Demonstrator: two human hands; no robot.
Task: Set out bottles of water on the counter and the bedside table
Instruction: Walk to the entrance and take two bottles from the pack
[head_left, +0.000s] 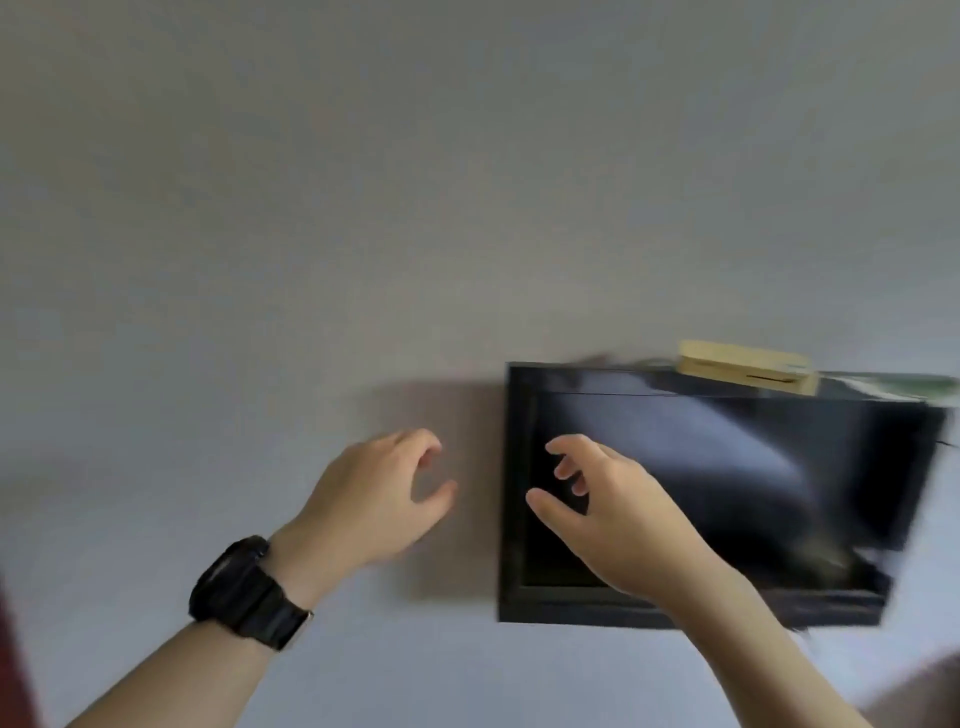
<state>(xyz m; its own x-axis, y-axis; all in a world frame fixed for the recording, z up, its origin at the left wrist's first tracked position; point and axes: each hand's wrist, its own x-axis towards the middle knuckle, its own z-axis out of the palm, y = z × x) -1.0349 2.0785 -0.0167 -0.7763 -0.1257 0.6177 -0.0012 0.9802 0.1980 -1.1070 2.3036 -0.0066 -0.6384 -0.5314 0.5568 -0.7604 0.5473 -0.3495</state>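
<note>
Two empty hands are raised before a pale wall (363, 182), the left hand (374, 499), with a black watch (244, 592) on its wrist, and the right hand (613, 514) both held with fingers loosely spread and curled around nothing, the right one in front of a dark wall-mounted television (753, 467). No water bottle, counter or bedside table is in view, so progress on the task cannot be judged from here, nor can any bottle's long axis or heading. A pale yellowish box (748, 366) rests on the television's top edge, and the frame is blurred.
</note>
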